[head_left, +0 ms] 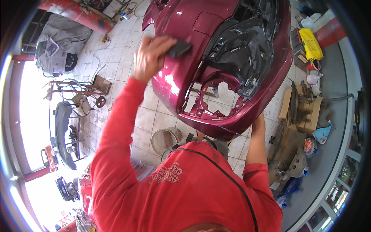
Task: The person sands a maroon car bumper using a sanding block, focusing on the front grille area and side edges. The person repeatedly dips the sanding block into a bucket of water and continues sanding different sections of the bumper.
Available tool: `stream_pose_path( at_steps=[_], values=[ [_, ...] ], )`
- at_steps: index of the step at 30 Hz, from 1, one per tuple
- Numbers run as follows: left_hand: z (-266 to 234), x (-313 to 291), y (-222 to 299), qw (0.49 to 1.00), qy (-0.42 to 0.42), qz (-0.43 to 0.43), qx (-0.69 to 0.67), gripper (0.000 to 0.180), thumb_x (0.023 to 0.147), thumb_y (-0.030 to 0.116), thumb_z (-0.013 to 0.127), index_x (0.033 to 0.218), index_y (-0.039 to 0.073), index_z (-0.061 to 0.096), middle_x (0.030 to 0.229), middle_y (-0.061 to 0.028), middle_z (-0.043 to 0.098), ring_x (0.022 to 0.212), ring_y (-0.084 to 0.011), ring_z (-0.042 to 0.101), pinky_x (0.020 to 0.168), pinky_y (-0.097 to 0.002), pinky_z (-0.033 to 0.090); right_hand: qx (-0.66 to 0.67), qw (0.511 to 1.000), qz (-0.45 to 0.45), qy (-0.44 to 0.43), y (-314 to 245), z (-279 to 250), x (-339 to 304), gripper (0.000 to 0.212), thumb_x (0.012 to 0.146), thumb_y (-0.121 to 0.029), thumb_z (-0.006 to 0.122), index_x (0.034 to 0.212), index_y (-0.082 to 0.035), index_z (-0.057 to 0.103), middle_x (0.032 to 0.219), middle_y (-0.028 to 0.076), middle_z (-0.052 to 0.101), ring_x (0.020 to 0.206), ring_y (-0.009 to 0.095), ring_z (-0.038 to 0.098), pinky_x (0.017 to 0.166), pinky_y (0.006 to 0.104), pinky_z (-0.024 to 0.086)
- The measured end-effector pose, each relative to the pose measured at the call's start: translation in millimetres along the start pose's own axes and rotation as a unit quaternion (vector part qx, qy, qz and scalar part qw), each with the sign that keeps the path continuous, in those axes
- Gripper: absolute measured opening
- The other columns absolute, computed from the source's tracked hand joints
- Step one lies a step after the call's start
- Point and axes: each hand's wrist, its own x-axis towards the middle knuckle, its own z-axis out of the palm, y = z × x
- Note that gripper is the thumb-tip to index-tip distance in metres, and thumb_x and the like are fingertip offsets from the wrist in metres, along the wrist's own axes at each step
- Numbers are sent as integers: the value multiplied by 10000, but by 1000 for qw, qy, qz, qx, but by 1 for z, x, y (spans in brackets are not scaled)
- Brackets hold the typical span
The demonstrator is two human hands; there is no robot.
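A glossy dark-magenta car bumper [164, 83] with black inner plastic parts [235, 58] and an open round cutout lies in front of me. My left hand [150, 56] is closed round a dark rectangular block [179, 49], possibly a sanding block or applicator pad. The block is against or just above the bumper's outer left surface, below a square panel outline. My right forearm [258, 143] reaches up to the bumper's near right edge. The bumper hides my right hand and its fingers.
A bucket [164, 141] stands on the tiled floor by my feet. To the left are a hand trolley [79, 92] and a loose dark bumper part [63, 133]. On the right lie a cardboard box [309, 110], worn parts and a yellow bag [310, 44].
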Motion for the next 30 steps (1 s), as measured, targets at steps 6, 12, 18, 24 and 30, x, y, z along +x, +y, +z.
stream_pose_path(
  at_steps=[6,12,18,24,30],
  values=[
    [19,-159,55,978,71,-192,-42,643,671,-120,619,1228,145,801,1246,-29,757,1030,-292,603,956,-373,501,-14,999,-7,-30,-6,-10,-2,471,1121,-489,469,1414,-137,580,1249,67,687,1103,256,672,959,466,573],
    [58,-240,98,938,94,-323,-86,692,638,-157,597,1234,137,789,1241,-32,754,1027,-304,607,970,-394,505,-41,997,-14,-69,-21,-35,-1,460,1121,-475,472,1415,-138,580,1264,69,684,1102,254,672,957,468,572],
    [92,-361,103,780,35,-601,-171,308,896,134,811,1183,63,724,1200,-169,718,977,-336,656,837,-410,556,-59,990,5,-127,-27,-41,4,449,1121,-462,474,1416,-140,579,1279,72,681,1100,251,672,954,470,571],
    [62,-367,86,690,192,-654,-243,358,930,208,797,1171,-34,689,964,-135,773,869,-192,722,787,-347,562,-47,983,36,-171,-18,-61,21,439,1120,-448,476,1417,-141,579,1294,74,679,1098,249,671,951,472,570],
    [5,-213,78,705,255,-557,-358,431,932,163,797,1282,-44,653,1085,-123,778,930,-145,714,832,-321,587,-72,943,73,-315,-18,-39,23,380,1098,-424,537,1338,-136,598,1222,68,683,1048,241,664,909,481,578]
  ],
)
